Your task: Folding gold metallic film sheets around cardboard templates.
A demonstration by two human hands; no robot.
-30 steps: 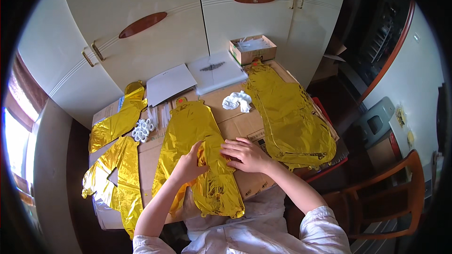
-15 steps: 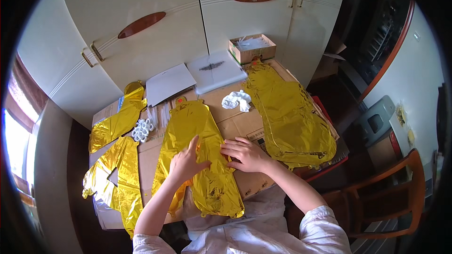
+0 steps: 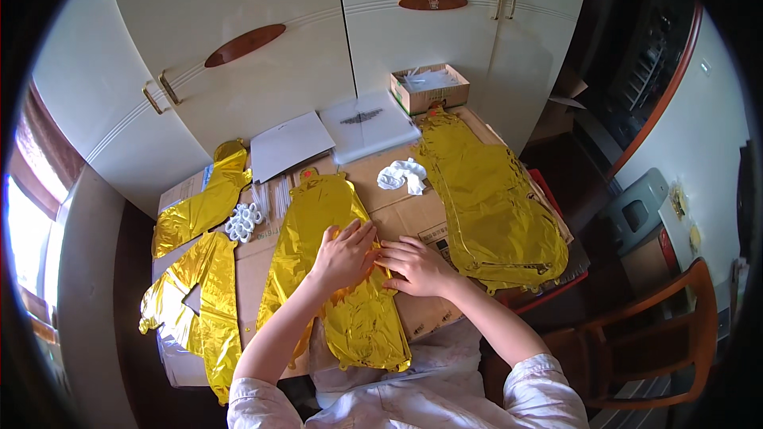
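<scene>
A flat, shiny gold foil balloon [image 3: 314, 202] lies before me on the cardboard-covered table, its narrower end pointing away from me. My left hand [image 3: 343, 256] rests on its middle, fingers stretched toward the right edge. Just to the right, my right hand [image 3: 415, 267] lies with fingers extended over that same edge, the fingertips of both hands close together. Wrinkled foil shows beneath and below the hands. Neither hand is seen gripping the foil, though the left thumb is partly hidden.
Another gold balloon [image 3: 497, 206] spreads across the right side; two more, one upper [image 3: 195, 210] and one lower [image 3: 216, 282], lie left. Between are small white rings [image 3: 243, 222], clear sticks [image 3: 278, 195] and crumpled white material [image 3: 404, 175]. Behind stand a box [image 3: 433, 97] and cabinets [image 3: 238, 0].
My left hand has moved right and slightly away from me, its fingers turning toward the balloon's right edge. My right hand has stayed at nearly the same spot.
</scene>
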